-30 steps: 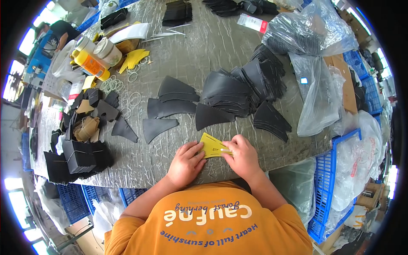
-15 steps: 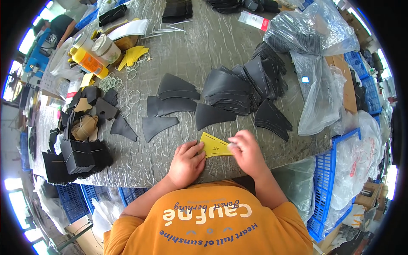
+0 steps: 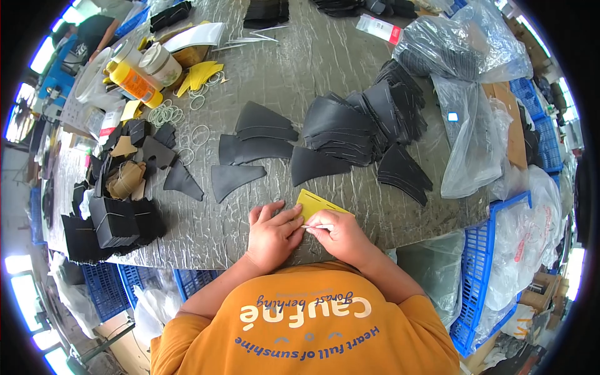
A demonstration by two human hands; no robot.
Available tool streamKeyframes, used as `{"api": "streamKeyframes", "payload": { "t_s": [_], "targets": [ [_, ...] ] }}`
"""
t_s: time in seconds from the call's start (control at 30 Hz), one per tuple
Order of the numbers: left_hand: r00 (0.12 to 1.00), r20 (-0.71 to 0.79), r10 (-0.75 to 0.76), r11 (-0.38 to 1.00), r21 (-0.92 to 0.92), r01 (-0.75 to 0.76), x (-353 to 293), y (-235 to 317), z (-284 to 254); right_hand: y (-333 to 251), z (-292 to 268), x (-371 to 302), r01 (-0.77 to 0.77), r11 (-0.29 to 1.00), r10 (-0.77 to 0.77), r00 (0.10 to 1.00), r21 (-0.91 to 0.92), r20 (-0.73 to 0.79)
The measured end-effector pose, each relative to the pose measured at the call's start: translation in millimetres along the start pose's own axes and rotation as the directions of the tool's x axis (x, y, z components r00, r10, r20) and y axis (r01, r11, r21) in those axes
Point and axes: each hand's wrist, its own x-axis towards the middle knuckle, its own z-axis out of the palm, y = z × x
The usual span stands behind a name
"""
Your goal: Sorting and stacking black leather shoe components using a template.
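Note:
A yellow curved template with dark slots along its upper edge lies near the table's front edge, directly before me. My left hand is open, fingers spread and pressed down at the template's left end. In a pinch, my right hand holds a slim white pen-like stick, its tip at the template's lower left edge beside my left fingertips. The right hand covers the template's lower right part. Whether a black piece lies beneath it, I cannot tell. Beyond sit single black curved pieces.
A fanned stack of black pieces lies farther back. At left are bundled black pieces, rubber bands, a yellow bottle and jars. Plastic bags cover the right side; a blue crate stands beside the table.
My right hand has moved left from the template's right end to its lower left edge, carrying the white stick. My left hand still presses the template, its fingers spread wider.

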Motion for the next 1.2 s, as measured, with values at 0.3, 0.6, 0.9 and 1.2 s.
{"api": "streamKeyframes", "payload": {
  "t_s": [0.3, 0.6, 0.9, 1.2],
  "targets": [
    [1.0, -0.004, 0.003, 1.0, 0.005, -0.003, 0.5, -0.1, 1.7, -2.2, -11.3, -3.0, 0.06, 0.984, -0.066, 0.997, -0.166, -0.033],
    [1.0, -0.017, 0.017, 1.0, 0.022, -0.017, 1.5, 1.2, 0.4, -10.4, -61.1, -14.7, -0.199, 0.921, 0.112, 0.959, -0.336, -0.261],
    [1.0, -0.015, 0.015, 1.0, 0.022, -0.014, 0.7, 2.5, 0.9, -3.0, -26.6, 34.7, 0.058, 0.982, -0.086, 0.984, -0.181, -0.154],
    [1.0, -0.017, 0.017, 1.0, 0.026, -0.017, 1.5, 1.7, 1.0, 12.4, -25.5, 24.4, 0.074, 0.971, -0.11, 0.983, -0.226, -0.149]
  ]
}}
